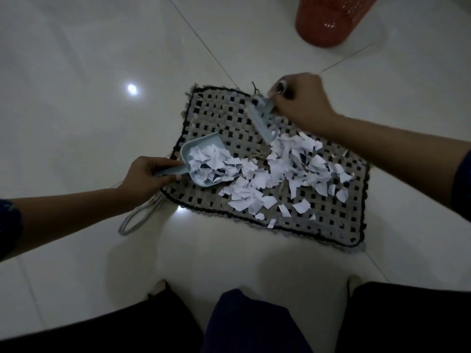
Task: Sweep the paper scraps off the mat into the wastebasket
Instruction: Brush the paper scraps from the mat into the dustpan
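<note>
Left grip (149, 175): clamped, fingers and thumb curled round the handle (171, 171) of the dustpan (187, 152). The dustpan rests on the left part of the mat (219, 115), mouth facing right toward the pile. It is partly filled with scraps (293, 171).

Right grip (300, 103): clamped on the upper end of the brush (262, 121), knuckles up. The brush slants down across the far part of the mat. Its lower end meets the far edge of the pile. The brush is blurred; bristle contact with the mat cannot be confirmed.

Scraps: white torn pieces. The main pile lies on the middle and right of the mat, running unbroken into the dustpan mouth. Loose pieces are scattered toward the near edge.

Mat: woven, checkered, dark border, flat on the floor (89, 59), turned at an angle to the tile joints.

Wastebasket (331, 19): red, perforated, upright on the floor, beyond the mat's far right corner and well apart from it. Its top is cut off by the frame edge.

Cord (137, 215): grey loop on the floor, just beside the mat's left corner, under the left forearm.
</note>
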`<state>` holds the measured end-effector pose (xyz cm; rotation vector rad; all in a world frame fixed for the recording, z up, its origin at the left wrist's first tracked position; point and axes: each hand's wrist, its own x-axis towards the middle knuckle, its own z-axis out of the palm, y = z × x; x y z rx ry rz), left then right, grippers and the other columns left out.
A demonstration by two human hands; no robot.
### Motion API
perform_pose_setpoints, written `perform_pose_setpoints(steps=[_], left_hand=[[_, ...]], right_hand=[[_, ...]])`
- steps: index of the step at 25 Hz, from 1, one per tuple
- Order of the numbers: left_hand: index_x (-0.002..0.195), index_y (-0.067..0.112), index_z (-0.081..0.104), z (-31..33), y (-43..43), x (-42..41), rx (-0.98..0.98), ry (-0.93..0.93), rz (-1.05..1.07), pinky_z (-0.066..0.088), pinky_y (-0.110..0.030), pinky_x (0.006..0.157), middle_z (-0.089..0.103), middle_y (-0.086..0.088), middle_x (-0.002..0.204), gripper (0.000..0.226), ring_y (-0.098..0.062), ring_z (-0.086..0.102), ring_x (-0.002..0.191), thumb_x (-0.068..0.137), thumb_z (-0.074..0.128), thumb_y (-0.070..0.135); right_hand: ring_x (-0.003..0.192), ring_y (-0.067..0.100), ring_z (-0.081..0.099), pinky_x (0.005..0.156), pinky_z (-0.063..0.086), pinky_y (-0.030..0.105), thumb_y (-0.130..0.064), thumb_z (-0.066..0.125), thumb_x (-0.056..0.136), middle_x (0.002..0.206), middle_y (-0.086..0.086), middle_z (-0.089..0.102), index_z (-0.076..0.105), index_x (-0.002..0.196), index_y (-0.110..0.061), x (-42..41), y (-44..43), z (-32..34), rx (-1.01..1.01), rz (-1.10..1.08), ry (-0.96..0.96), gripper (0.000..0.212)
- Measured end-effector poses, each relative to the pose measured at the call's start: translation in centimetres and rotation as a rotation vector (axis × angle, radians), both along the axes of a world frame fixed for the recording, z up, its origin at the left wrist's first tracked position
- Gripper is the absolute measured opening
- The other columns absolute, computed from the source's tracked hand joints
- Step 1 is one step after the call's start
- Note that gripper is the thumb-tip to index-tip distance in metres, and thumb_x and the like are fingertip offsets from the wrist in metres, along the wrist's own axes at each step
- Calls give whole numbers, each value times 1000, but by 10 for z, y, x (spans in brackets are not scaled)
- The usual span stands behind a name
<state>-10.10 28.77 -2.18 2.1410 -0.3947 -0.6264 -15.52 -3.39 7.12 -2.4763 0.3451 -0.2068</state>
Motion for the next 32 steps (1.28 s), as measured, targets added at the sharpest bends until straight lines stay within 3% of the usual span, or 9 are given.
perform_pose_setpoints(steps=[2, 6, 12, 15, 17, 19, 22, 25, 32], left_hand=[[99, 30, 69, 3, -5, -10, -39, 32, 3, 48, -11, 82, 70, 23, 86, 37, 13, 62, 81, 72, 76, 6], [108, 11, 67, 4, -13, -24, -65, 4, 42, 49, -22, 88, 66, -2, 106, 38, 0, 65, 86, 73, 74, 1], [112, 8, 67, 6, -15, -29, -45, -48, 53, 49, -26, 88, 66, -9, 111, 38, -17, 64, 94, 75, 72, 3], [110, 11, 67, 9, -19, -26, -18, -85, 43, 50, -16, 78, 66, -5, 107, 36, -2, 65, 80, 75, 72, 5], [107, 20, 68, 10, -23, -21, -33, -88, 14, 51, -8, 72, 67, -3, 104, 35, 9, 63, 68, 75, 73, 6], [106, 21, 68, 9, -25, -13, -39, -89, 5, 53, -13, 78, 68, -4, 104, 34, 9, 63, 71, 75, 73, 6], [109, 12, 68, 10, -29, -4, -25, -45, 13, 55, -32, 85, 69, -9, 104, 35, -15, 67, 82, 75, 73, 5], [111, 8, 67, 9, -30, 1, -10, -29, -21, 52, -33, 85, 68, -9, 104, 38, -16, 64, 80, 74, 73, 3], [113, 7, 66, 3, -30, 9, 6, -25, -33, 47, -28, 91, 67, -6, 112, 41, -17, 64, 99, 74, 74, 4]], right_hand=[[77, 33, 69, 80, 55, 48, -14, 53, 89, 82, 22, 72, 70, 85, 3, -25, -33, 2, -102, -107, 8, 24], [76, 37, 64, 77, 51, 40, -13, 51, 91, 82, 26, 70, 68, 89, 4, -81, -70, -12, -292, -219, 116, 24], [59, 24, 44, 61, 29, 28, -10, 45, 94, 63, 17, 51, 49, 68, -3, -93, -55, -31, -255, -344, 172, 27], [52, 20, 38, 59, 25, 26, -9, 45, 94, 56, 9, 43, 45, 63, -5, -73, -34, -27, -179, -333, 148, 32], [49, 8, 33, 55, 25, 27, -9, 48, 93, 52, 0, 37, 41, 55, -10, -60, -22, -27, -132, -315, 148, 39], [49, 11, 36, 58, 28, 25, -11, 50, 93, 53, 3, 41, 48, 59, -5, -47, -8, -28, -89, -273, 152, 35], [57, 24, 52, 60, 40, 29, -12, 53, 92, 63, 16, 57, 56, 69, 6, -36, 7, -23, -53, -187, 119, 29], [76, 33, 68, 75, 57, 43, -10, 53, 91, 81, 24, 69, 67, 82, 8, -29, -3, -16, 2, -191, 21, 23], [62, 24, 47, 61, 35, 29, -10, 46, 93, 67, 16, 53, 55, 71, 2, -40, -7, -31, -184, -228, 143, 27]])
